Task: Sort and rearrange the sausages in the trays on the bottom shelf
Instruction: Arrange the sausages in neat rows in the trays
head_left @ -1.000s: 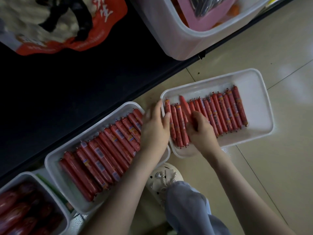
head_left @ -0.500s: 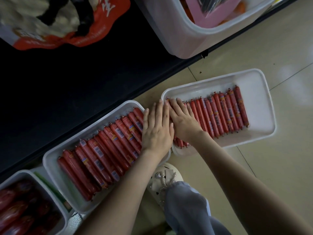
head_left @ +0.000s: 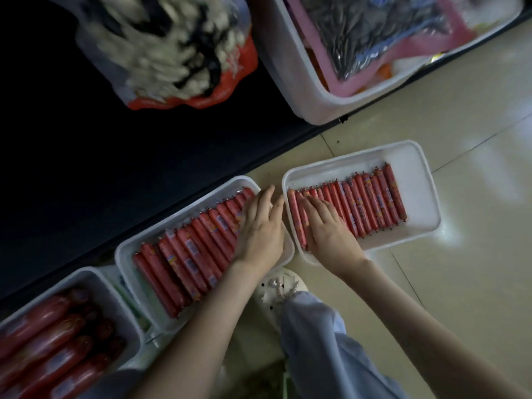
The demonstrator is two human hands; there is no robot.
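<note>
Fingers straight and gripping nothing, the left hand (head_left: 260,228) is resting on the middle tray's (head_left: 122,254) sausages (head_left: 195,249), the right hand (head_left: 328,230) on the right tray's (head_left: 403,161) row (head_left: 370,203).

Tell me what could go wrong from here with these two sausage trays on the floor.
1. The right tray has bare room beyond its thin sausages; once the right hand lifts, the row may roll apart.
2. The middle tray is packed; the left hand pushing at its end might ride one of the larger sausages over another.
3. The shoe sits close by both trays; a shift could knock them.
</note>
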